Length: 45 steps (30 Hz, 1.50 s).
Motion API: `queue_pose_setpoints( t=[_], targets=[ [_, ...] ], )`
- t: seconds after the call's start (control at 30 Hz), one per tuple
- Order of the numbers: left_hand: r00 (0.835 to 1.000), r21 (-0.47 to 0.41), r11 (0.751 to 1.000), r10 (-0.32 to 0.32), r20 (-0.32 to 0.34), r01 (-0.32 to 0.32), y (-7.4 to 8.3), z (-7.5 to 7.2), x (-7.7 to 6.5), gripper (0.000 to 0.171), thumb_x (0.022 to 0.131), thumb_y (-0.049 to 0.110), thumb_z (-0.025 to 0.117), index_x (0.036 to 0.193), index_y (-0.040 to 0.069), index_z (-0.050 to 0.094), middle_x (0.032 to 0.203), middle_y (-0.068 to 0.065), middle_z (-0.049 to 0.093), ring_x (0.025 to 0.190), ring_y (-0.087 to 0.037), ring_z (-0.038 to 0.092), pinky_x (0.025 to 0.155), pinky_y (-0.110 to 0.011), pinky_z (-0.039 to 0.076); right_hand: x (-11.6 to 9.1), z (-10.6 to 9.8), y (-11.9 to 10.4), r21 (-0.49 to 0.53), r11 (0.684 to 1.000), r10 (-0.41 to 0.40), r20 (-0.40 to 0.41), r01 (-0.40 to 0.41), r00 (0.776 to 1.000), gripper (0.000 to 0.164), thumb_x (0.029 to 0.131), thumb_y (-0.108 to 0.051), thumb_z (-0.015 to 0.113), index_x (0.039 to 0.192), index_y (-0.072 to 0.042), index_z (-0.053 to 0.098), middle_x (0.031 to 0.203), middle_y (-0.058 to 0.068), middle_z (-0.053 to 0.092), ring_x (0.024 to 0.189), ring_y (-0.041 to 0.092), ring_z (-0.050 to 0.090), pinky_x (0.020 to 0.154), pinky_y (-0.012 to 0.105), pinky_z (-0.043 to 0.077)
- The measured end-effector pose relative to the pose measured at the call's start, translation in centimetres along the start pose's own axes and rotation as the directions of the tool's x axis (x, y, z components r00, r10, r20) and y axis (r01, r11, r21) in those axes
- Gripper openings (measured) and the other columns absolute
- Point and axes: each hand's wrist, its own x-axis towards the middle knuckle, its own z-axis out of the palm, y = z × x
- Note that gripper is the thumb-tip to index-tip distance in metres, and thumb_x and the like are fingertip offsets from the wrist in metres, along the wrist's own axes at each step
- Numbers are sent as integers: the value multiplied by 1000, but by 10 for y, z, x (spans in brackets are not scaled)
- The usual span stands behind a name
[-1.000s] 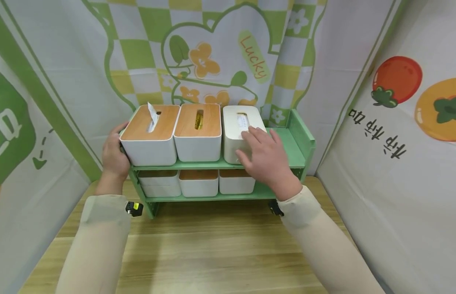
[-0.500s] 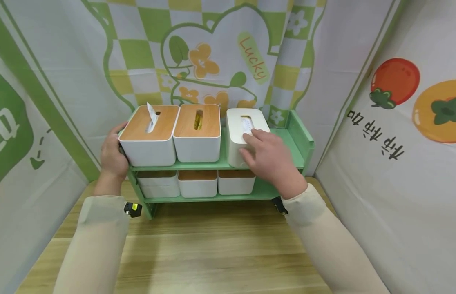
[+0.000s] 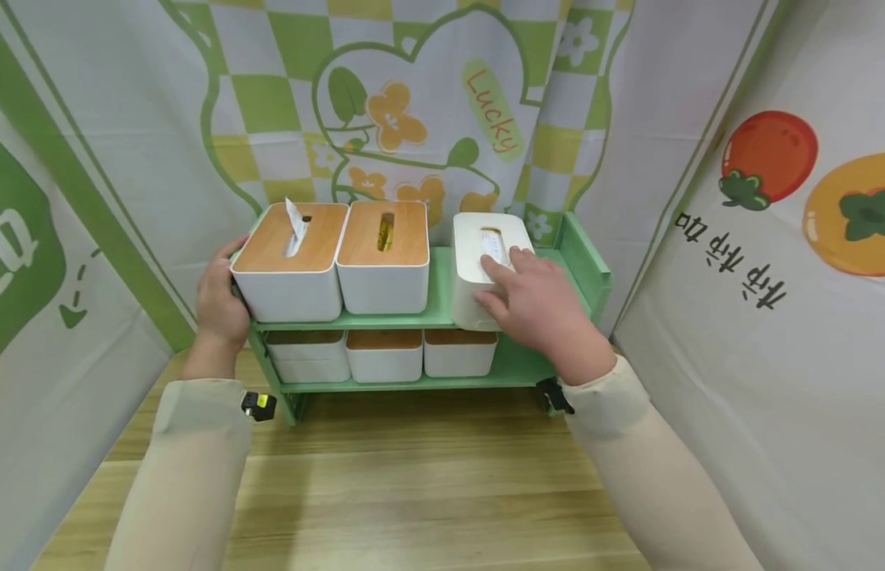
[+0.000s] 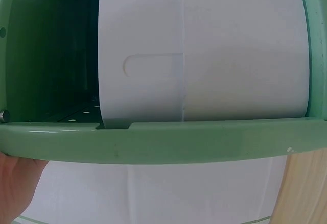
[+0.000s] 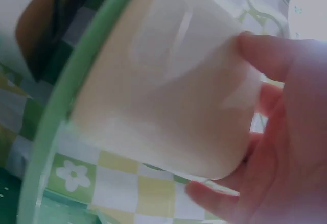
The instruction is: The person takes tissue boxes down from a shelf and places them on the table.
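At the shelf's right side, my right hand [image 3: 538, 305] holds a cream tissue box [image 3: 473, 297], fingers over its top and right side, thumb at the front. In the right wrist view, the tissue box stands tilted in the picture between thumb and fingers. The front of its base reaches slightly past the edge of the green two-tier shelf [image 3: 440, 289]. My left hand [image 3: 221, 305] grips the shelf's left end, beside a white tissue box with a wooden lid [image 3: 289, 297]; its fingertips are hidden. Another wooden-lidded tissue box [image 3: 385, 292] stands next to that one.
Several white boxes stand on the lower tier, among them a middle one [image 3: 385, 365]. The shelf's raised right end panel [image 3: 587, 262] rises right of the cream box. A wooden table [image 3: 414, 492] lies underneath, with a patterned curtain [image 3: 271, 103] behind.
My right hand has moved the cream tissue box rightward and a little toward me, widening the gap to the middle box. The left hand has stayed at the shelf's left end.
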Motion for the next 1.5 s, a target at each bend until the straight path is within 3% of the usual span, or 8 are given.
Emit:
queue_pose_setpoints(
  t=[0.27, 0.5, 0.63, 0.87, 1.1, 1.37, 1.5],
  targets=[
    [1000, 5, 1000, -8, 1, 8, 1, 0, -1, 62, 103, 43, 12, 150, 21, 47, 154, 1, 41, 140, -19, 32, 113, -37, 20, -1, -9, -1, -11, 1000, 22, 43, -21, 999, 62, 100, -54, 49, 154, -25, 42, 147, 26, 43, 137, 39, 37, 109, 55, 26],
    [1000, 3, 1000, -10, 1, 10, 0, -1, -1, 62, 104, 42, 12, 150, 21, 47, 154, 2, 42, 140, -19, 32, 113, -37, 19, -3, -9, 2, 30, 996, 82, 104, -86, 991, 60, 102, -53, 45, 156, -26, 38, 155, 30, 28, 143, 41, 24, 110, 58, 24],
    [1000, 11, 1000, -10, 0, 10, 0, 0, 0, 63, 103, 42, 12, 150, 20, 47, 153, 2, 42, 140, -19, 32, 113, -37, 19, -11, -12, 3, 44, 994, 100, 107, -105, 989, 60, 102, -51, 48, 155, -24, 40, 153, 31, 30, 143, 42, 25, 107, 61, 27],
    [1000, -5, 1000, -22, 2, 23, 0, 0, 0, 62, 104, 43, 11, 151, 21, 46, 154, 2, 41, 141, -18, 31, 113, -36, 18, -17, -8, 3, 74, 991, 107, 96, -115, 990, 66, 99, -57, 48, 157, -27, 35, 156, 31, 23, 145, 44, 16, 111, 61, 16],
    [999, -16, 999, -33, 4, 33, 0, -1, -1, 62, 103, 42, 11, 151, 22, 46, 154, 2, 40, 141, -18, 31, 113, -36, 18, -19, -7, 3, 57, 991, 112, 94, -118, 989, 63, 101, -55, 48, 156, -27, 36, 156, 31, 23, 144, 45, 17, 105, 68, 24],
    [999, -10, 999, -37, 11, 37, 1, -1, -1, 62, 103, 42, 11, 151, 22, 45, 155, 2, 40, 141, -19, 31, 113, -37, 18, -29, -8, 3, 94, 989, 109, 41, -112, 993, 68, 99, -57, 49, 157, -23, 35, 157, 30, 21, 145, 45, 14, 110, 63, 20],
    [999, -12, 999, -49, 19, 49, 1, -2, -2, 62, 103, 43, 11, 152, 24, 44, 155, 3, 39, 141, -19, 30, 114, -39, 18, -37, -8, 12, 266, 954, 162, -80, -136, 983, 74, 99, -57, 49, 157, -14, 31, 158, 24, 24, 145, 41, 17, 111, 59, 20]
  ],
)
